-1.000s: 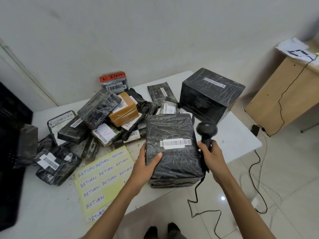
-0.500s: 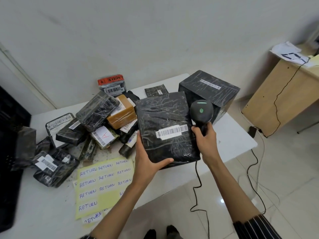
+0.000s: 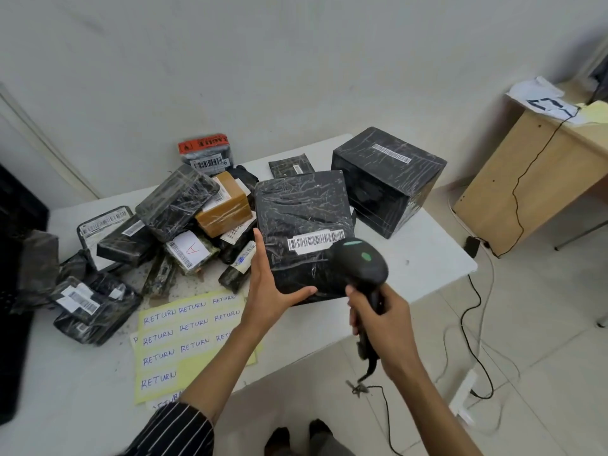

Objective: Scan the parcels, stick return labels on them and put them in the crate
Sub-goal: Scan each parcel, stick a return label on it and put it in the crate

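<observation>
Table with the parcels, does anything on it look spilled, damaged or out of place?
Dark specks are scattered over the table between the heap of parcels and the return labels, like crumbs or dirt. The parcels lie tumbled at all angles rather than stacked.

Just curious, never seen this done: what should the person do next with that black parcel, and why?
Probably tip the scanner onto the barcode label: the right hand grips it just beside the label, and the left hand holds the parcel facing up.
</observation>
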Demonstrator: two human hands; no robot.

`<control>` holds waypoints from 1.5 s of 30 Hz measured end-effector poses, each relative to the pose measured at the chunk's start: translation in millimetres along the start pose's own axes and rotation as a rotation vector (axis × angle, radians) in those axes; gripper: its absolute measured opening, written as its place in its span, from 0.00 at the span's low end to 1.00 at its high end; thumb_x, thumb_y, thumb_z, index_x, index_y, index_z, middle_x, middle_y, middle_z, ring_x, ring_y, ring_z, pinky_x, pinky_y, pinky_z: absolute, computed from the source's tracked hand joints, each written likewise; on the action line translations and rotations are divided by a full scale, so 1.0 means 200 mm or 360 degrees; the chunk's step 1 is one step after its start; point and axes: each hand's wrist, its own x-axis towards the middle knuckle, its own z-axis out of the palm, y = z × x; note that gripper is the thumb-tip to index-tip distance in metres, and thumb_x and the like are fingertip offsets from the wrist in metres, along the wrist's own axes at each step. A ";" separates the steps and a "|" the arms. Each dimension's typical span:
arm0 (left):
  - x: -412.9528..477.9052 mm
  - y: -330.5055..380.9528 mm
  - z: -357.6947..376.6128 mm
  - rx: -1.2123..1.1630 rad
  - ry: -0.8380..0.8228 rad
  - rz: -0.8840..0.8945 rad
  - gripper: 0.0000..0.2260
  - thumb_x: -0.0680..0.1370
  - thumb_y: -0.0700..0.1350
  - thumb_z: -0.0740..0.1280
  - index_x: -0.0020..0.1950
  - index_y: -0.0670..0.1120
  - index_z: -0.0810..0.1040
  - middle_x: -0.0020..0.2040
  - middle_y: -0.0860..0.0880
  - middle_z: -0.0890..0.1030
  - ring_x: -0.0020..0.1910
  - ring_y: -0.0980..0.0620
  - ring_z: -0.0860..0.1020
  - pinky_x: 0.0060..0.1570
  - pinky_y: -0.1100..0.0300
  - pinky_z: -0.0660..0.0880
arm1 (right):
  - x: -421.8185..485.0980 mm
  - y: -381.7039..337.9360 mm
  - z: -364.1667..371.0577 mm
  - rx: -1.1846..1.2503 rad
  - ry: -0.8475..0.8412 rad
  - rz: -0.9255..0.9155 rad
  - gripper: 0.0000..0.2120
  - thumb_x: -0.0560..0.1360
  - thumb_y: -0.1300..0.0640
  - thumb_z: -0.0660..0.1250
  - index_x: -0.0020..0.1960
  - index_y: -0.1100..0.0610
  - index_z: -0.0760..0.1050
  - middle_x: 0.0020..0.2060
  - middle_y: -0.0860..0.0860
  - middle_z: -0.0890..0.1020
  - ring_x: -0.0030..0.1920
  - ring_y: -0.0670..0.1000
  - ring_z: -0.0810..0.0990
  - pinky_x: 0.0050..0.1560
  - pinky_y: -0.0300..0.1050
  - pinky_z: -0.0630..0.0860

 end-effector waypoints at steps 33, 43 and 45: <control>0.03 -0.03 -0.01 0.0676 0.0019 0.0171 0.57 0.62 0.77 0.57 0.75 0.45 0.32 0.76 0.49 0.33 0.74 0.57 0.35 0.72 0.52 0.38 | -0.20 -0.05 0.08 -0.0174 -0.0119 -0.0102 0.05 0.74 0.54 0.66 0.41 0.51 0.71 0.29 0.55 0.75 0.31 0.51 0.72 0.35 0.48 0.73; 0.04 -0.02 -0.01 0.0663 0.0012 0.0169 0.57 0.63 0.73 0.61 0.76 0.43 0.34 0.76 0.48 0.34 0.74 0.57 0.35 0.73 0.49 0.40 | -0.22 -0.06 0.08 -0.0198 -0.0146 -0.0117 0.05 0.75 0.54 0.65 0.42 0.50 0.71 0.29 0.53 0.75 0.31 0.51 0.72 0.35 0.46 0.73; 0.03 -0.01 -0.02 0.0658 0.0010 0.0174 0.57 0.63 0.71 0.62 0.75 0.44 0.33 0.76 0.49 0.33 0.74 0.57 0.35 0.74 0.49 0.41 | -0.22 -0.06 0.08 -0.0200 -0.0153 -0.0118 0.04 0.75 0.54 0.65 0.42 0.49 0.71 0.29 0.52 0.75 0.32 0.50 0.73 0.35 0.44 0.73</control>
